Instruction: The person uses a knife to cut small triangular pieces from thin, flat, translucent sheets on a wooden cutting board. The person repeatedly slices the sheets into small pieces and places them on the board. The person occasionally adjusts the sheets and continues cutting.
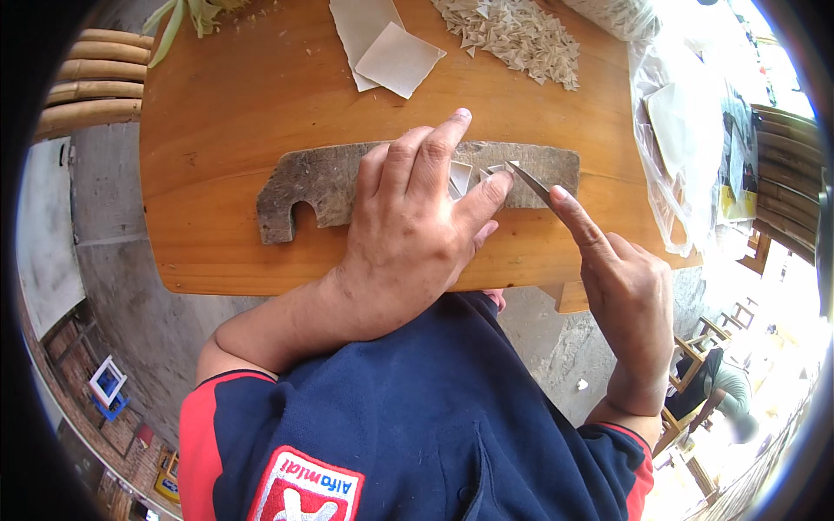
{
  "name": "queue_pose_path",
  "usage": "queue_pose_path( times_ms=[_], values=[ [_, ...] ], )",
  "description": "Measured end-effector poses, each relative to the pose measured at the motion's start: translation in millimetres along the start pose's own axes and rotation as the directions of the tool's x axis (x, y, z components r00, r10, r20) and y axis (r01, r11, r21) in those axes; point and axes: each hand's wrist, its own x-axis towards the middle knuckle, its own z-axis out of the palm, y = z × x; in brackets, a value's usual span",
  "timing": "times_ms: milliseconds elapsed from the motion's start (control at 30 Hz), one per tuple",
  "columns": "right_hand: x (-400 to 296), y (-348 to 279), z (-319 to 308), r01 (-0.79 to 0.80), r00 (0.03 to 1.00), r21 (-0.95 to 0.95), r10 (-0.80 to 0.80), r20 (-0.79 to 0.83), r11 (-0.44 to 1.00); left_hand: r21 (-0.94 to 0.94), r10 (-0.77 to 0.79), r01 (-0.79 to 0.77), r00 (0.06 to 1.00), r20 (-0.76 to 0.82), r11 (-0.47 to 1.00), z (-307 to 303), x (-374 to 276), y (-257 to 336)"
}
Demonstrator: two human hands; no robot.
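Observation:
A worn wooden board (326, 179) with a notch at its left end lies on the wooden table. My left hand (417, 208) presses down across it, fingers spread, the thumb on small pale pieces cut from a thin sheet. One pale piece (460, 176) shows between thumb and forefinger. My right hand (619, 280) grips a knife, its forefinger along the back of the blade (531, 181); the handle is hidden in the palm. The blade's tip touches the pale pieces beside my left thumb.
Beyond the board lie two pale thin sheets (401, 62) and a heap of small triangular pieces (515, 39). A clear plastic bag (664, 163) covers the table's right edge. Green leaves (195, 16) lie at the far left. A person (730, 391) is at the lower right, apart from my hands.

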Motion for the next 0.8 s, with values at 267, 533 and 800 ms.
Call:
queue_pose_path(
  times_ms=[267,533,800],
  values=[
    [-2,5,7,0.040,0.999,-0.042,-0.040,0.002,0.998,0.007,0.000,0.000,1.000,0.005,1.000,0,1,0],
    [2,4,2,0.048,0.999,-0.074,-0.047,0.012,0.996,0.002,-0.004,0.004,1.000,0.002,1.000,0,0,0],
    [6,-7,-11,0.058,0.996,-0.129,-0.048,0.076,0.990,0.005,0.004,-0.004,1.000,0.004,1.000,-1,1,-1]
  ],
)
